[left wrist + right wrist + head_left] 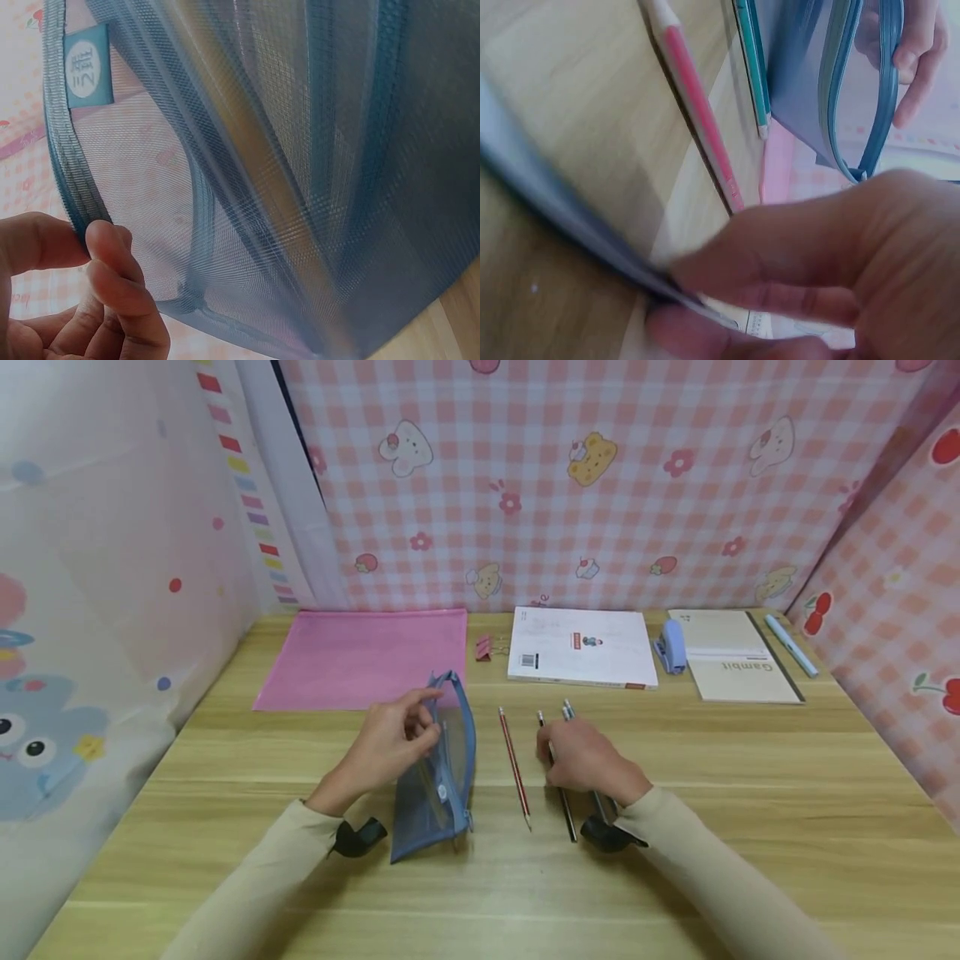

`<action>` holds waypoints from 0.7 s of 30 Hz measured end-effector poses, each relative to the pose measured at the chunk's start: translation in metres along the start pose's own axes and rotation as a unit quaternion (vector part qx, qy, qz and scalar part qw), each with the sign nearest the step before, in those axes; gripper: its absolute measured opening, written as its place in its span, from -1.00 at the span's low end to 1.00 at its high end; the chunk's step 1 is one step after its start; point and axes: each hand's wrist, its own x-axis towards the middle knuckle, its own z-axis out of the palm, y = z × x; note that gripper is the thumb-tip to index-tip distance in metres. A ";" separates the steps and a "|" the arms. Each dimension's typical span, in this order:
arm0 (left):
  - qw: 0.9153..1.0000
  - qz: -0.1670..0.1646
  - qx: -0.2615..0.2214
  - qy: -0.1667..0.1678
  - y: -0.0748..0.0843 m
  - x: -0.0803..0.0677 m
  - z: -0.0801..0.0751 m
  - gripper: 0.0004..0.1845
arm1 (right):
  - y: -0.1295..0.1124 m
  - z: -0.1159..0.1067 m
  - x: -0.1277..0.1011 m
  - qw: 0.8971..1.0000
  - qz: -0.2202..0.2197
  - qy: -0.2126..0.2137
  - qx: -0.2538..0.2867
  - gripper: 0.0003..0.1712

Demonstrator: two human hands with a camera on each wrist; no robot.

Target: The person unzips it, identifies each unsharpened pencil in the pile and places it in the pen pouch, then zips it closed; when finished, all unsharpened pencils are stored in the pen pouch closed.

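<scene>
My left hand point(382, 747) pinches the zipped edge of a blue mesh pencil pouch point(415, 822) between thumb and forefinger. The pouch stands tilted, its mouth spread, and a long yellowish pencil point(251, 150) shows through the mesh. My right hand point(592, 760) pinches a black pencil point(567, 817) between thumb and fingers, low over the table. Between the two hands lies a red striped pencil point(514, 764), its tip toward me. More pencils point(568, 707) with pale ends run beneath my right hand, which partly hides them. In the right wrist view a teal pencil point(751, 64) appears beside the pouch.
Along the back of the wooden table point(300, 893) lie a pink mesh folder point(375, 660), pink binder clips point(483, 648), a white book point(581, 647), a lilac stapler point(672, 647), a beige notebook point(742, 664) and a light blue pen point(791, 645). Patterned curtains enclose the table.
</scene>
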 end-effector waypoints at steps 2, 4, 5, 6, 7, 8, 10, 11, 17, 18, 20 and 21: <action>1.000 0.000 0.001 0.000 0.000 0.000 0.000 -0.51 | -0.002 -0.002 0.000 1.000 0.017 0.000 -0.001 -0.80; 1.000 0.001 0.001 -0.001 0.001 0.001 0.001 -0.50 | -0.003 -0.002 -0.001 1.000 0.025 0.002 -0.007 -0.80; 1.000 0.000 0.001 -0.001 0.001 0.001 0.001 -0.50 | -0.003 -0.003 -0.001 1.000 0.027 0.004 -0.010 -0.80; 1.000 0.001 0.002 -0.002 0.001 0.001 0.001 -0.50 | -0.003 -0.003 -0.001 0.999 0.030 0.008 -0.013 -0.79; 1.000 0.002 0.003 -0.002 0.001 0.001 0.001 -0.50 | -0.003 -0.002 0.000 0.999 0.030 0.010 -0.014 -0.79; 1.000 0.002 0.003 -0.003 0.002 0.001 0.001 -0.50 | -0.003 -0.002 0.000 0.999 0.030 0.013 -0.013 -0.79; 1.000 0.003 0.003 -0.004 0.002 0.001 0.001 -0.49 | -0.002 0.000 0.001 0.999 0.031 0.017 -0.004 -0.80; 1.000 0.003 0.002 -0.004 0.002 0.000 0.001 -0.49 | -0.002 0.000 0.002 0.999 0.032 0.019 0.003 -0.79; 1.000 0.004 0.000 -0.006 0.003 0.000 0.001 -0.49 | 0.008 0.001 0.005 0.995 0.013 0.027 0.098 -0.78; 1.000 0.004 0.000 -0.007 0.003 0.000 0.001 -0.49 | 0.009 0.000 0.005 0.991 0.006 0.025 0.128 -0.76; 1.000 0.005 0.001 -0.007 0.003 0.000 0.002 -0.49 | 0.012 -0.003 0.005 0.981 -0.008 0.018 0.195 -0.69; 1.000 0.005 0.001 -0.007 0.003 0.000 0.002 -0.49 | 0.013 -0.005 0.005 0.973 -0.014 0.013 0.232 -0.66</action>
